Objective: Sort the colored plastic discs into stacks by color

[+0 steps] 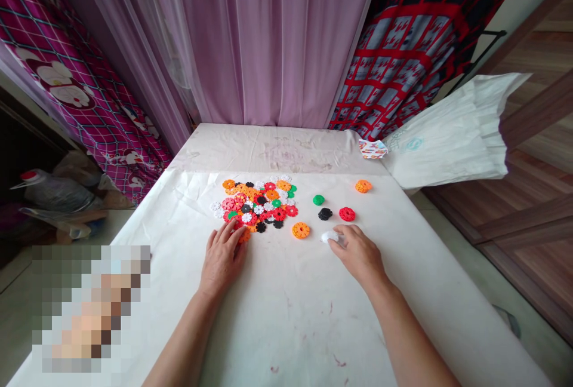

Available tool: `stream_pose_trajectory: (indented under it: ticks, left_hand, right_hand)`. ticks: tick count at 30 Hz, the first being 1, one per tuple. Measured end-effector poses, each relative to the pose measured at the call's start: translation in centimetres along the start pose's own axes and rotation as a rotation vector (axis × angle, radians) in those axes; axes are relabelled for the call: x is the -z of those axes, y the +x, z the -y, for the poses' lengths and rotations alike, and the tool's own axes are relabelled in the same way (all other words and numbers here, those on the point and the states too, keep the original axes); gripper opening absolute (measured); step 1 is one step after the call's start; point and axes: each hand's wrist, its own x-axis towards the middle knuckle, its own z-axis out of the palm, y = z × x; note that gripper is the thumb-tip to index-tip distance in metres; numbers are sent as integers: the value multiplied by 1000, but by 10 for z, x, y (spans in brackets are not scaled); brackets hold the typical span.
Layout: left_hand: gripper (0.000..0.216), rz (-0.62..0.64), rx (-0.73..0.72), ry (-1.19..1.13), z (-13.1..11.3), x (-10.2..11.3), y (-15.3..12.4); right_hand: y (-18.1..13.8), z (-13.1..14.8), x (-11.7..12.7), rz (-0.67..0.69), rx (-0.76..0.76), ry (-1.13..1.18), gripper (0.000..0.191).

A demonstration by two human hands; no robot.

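A pile of small plastic snowflake discs (257,202) in orange, red, white, black and green lies on the white-covered table (286,315). My left hand (222,258) rests flat at the pile's near edge, fingertips touching an orange disc (244,234). My right hand (358,252) pinches a white disc (329,236) on the table. Single discs lie apart to the right: orange (301,230), black (324,214), red (347,214), green (318,199) and another orange (363,186).
A pink curtain (264,40) hangs behind the table. A white plastic bag (452,136) and a small printed packet (372,149) sit at the far right corner. Patterned cloths hang left and right. A blurred area covers the lower left.
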Motion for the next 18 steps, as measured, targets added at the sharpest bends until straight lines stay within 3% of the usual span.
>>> stream_pose_trajectory:
  ticks: [9,18]
  left_hand:
    - [38,5,3,4,-1,0,1]
    - [38,15,13,7,-1,1,1]
  right_hand:
    - [3,4,0,145,32,-49,42]
    - [22,29,13,368,118,-250,21]
